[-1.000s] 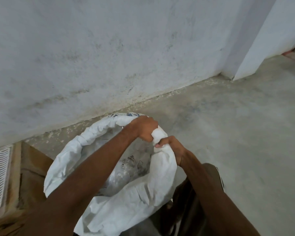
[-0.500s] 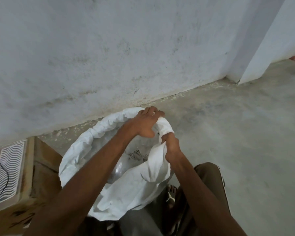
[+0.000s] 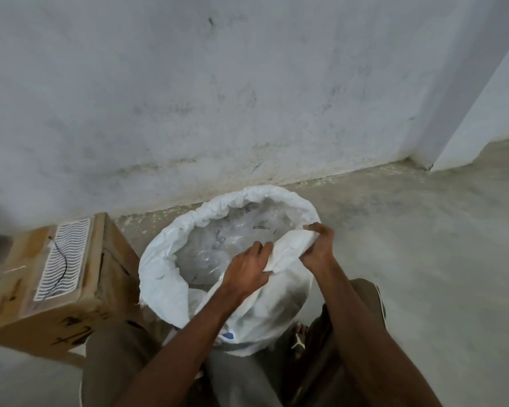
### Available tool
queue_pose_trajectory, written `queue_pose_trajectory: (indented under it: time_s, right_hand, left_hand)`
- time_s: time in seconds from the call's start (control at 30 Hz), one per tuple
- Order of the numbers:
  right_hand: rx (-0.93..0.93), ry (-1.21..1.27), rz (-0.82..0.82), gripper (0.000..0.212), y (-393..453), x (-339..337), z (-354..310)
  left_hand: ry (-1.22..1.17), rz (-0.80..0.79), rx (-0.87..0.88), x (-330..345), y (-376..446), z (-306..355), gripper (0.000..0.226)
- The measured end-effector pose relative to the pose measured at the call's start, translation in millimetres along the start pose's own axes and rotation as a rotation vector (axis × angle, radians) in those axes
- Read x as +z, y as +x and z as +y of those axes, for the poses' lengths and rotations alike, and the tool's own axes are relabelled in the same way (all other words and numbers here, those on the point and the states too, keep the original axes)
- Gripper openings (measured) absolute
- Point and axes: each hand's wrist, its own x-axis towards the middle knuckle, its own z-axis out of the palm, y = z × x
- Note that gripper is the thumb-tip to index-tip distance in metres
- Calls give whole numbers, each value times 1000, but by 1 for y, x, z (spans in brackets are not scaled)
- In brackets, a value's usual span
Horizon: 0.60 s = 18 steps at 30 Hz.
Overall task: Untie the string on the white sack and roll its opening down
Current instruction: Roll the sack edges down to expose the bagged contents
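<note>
The white sack [image 3: 165, 259] stands on the concrete floor between my knees, its mouth wide open and its rim rolled outward into a thick cuff. Clear plastic with dark markings [image 3: 218, 245] fills the inside. My left hand [image 3: 247, 271] grips the rolled rim at the near right side. Just to its right, my right hand [image 3: 318, 245] pinches the same fold of rim. No string is visible.
A cardboard box [image 3: 80, 301] with a white wavy-patterned panel and a thin black wire stands left of the sack. The grey wall [image 3: 247, 98] runs close behind. Bare concrete floor [image 3: 438, 245] stretches to the right. My knees flank the sack.
Both hands have shifted along the rim from its far edge to the near right side, still holding the rolled cuff. The view has swung so the sack sits more central.
</note>
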Motion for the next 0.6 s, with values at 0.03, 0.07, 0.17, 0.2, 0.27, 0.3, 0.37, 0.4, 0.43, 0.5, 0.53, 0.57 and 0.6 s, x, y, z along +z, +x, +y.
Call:
queue_pose_trajectory:
  time_s: [0.03,0.07,0.17,0.2,0.27,0.3,0.37,0.4,0.43,0.5,0.53,0.57,0.6]
  right_hand:
    - [-12,-90,-13,54,-1,-1,0]
    - [-8,-194,27,73,-5,2,1]
    - [159,-426,373,121,-31,21,18]
    - [203,-424,422,127,-41,30,26]
    - [217,-266,324,118,-49,44,39]
    - [206,-209,290,108,-52,49,40]
    - [189,-160,286,87,-41,48,40]
    - [192,-162,276,72,-42,49,36]
    - [194,-159,275,60,-43,49,33]
    - [233,-99,265,44,-48,50,27]
    - [230,-87,266,37,-50,48,25]
    - [218,-52,285,30,-47,47,27]
    - [207,-12,298,23,-47,48,29]
  left_hand:
    - [-13,26,-11,-3,3,-3,57]
    - [-18,54,-22,-5,6,-5,53]
    - [-16,102,-35,-10,12,-6,46]
    - [-18,103,-33,-9,13,-3,46]
    - [-5,85,-4,-7,12,3,46]
    - [-2,74,20,-6,11,5,46]
    - [-97,44,36,-9,6,7,41]
    - [-207,24,17,-14,2,6,40]
    - [-336,-10,-16,-19,-3,5,44]
    - [-562,-88,-77,-29,-15,0,63]
    - [-597,-104,-103,-33,-22,-3,75]
    - [-556,-102,-131,-35,-30,-7,86]
    - [-440,-89,-149,-35,-38,-12,94]
